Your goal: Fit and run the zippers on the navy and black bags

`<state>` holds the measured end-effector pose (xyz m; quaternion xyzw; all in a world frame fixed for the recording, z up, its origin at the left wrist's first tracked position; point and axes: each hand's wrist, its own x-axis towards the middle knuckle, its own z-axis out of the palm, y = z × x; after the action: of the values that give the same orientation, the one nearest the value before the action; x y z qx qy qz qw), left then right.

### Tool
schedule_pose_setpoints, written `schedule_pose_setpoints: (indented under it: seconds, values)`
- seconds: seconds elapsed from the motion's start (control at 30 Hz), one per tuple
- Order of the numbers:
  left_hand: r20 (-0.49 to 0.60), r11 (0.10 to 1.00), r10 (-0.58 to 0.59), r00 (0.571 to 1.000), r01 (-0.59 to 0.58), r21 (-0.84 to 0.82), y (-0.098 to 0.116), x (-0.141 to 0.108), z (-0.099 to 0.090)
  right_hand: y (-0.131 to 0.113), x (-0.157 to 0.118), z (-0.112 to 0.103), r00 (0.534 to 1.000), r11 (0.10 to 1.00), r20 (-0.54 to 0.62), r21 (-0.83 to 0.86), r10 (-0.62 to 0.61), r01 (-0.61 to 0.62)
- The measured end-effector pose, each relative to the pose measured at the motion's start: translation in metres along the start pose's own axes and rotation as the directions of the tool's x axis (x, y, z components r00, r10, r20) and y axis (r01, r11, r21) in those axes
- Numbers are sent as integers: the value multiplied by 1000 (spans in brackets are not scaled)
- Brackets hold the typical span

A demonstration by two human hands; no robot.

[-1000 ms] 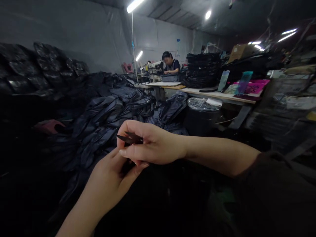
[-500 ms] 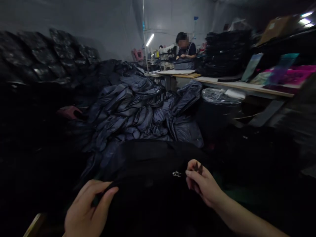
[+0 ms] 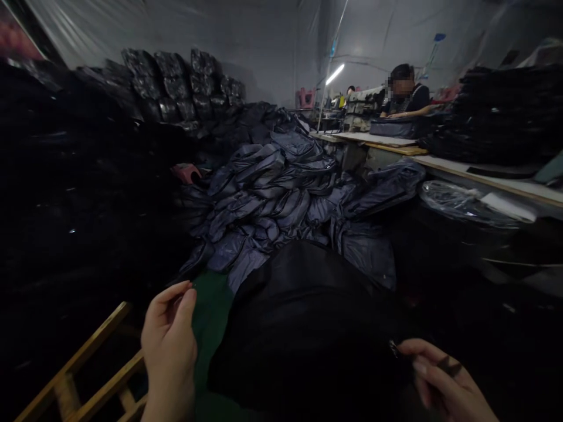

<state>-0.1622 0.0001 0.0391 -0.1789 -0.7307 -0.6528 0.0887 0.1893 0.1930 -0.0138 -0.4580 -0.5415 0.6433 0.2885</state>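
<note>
A black fabric bag (image 3: pixel 303 305) lies in front of me, its upper part bulging and its lower part lost in shadow. My left hand (image 3: pixel 171 328) is raised off the bag's left side, thumb and forefinger pinched; anything between them is too small to make out. At the bag's right side, my right hand (image 3: pixel 444 369) has its forefinger tip against a shiny metal zipper pull (image 3: pixel 393 347). Small dark thread snips (image 3: pixel 451 366), as they appear, are tucked across that hand's fingers, largely hidden.
Beyond the bag rises a heap of dark blue-grey bags (image 3: pixel 272 187). A wooden frame (image 3: pixel 92 363) stands at lower left on green floor (image 3: pixel 213 328). Plastic-wrapped bundles (image 3: pixel 171 82) are stacked behind. A co-worker (image 3: pixel 404 94) sits at a table (image 3: pixel 488 170) at right.
My left hand has let go of the bag's edge and risen. My right hand has moved right and down, now touching the zipper pull. The view has turned left.
</note>
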Motion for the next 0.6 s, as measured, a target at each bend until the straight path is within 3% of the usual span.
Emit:
schedule_pose_setpoints:
  seconds: [0.07, 0.13, 0.27, 0.33, 0.4, 0.47, 0.6]
  values:
    - [116, 999, 44, 992, -43, -14, 6, -2, 2, 4, 0, 0, 1000, 1000, -26, -11, 0, 0]
    - [298, 989, 134, 945, -146, 19, 15, -5, 3, 6, -1, 1, 999, 1000, -37, -26, 1, -2]
    - [604, 933, 303, 737, -358, -30, 37, -10, 5, 5, -5, 3, 999, 998, -45, -51, 18, -20]
    - [686, 877, 396, 610, -472, -87, 48, -12, 9, 4, -7, 4, 999, 998, -41, -58, 23, -25]
    - [720, 822, 457, 522, -557, -118, 57, -13, 15, 4, -8, 5, 999, 998, -32, -63, 27, -29]
    - [711, 789, 495, 500, -602, -126, 62, -13, 23, 4, -10, 6, 999, 997, -24, -66, 27, -28]
    - [633, 736, 546, 549, -675, -49, 63, -10, 30, 7, -12, 5, 1000, 998, -15, -61, 18, -19]
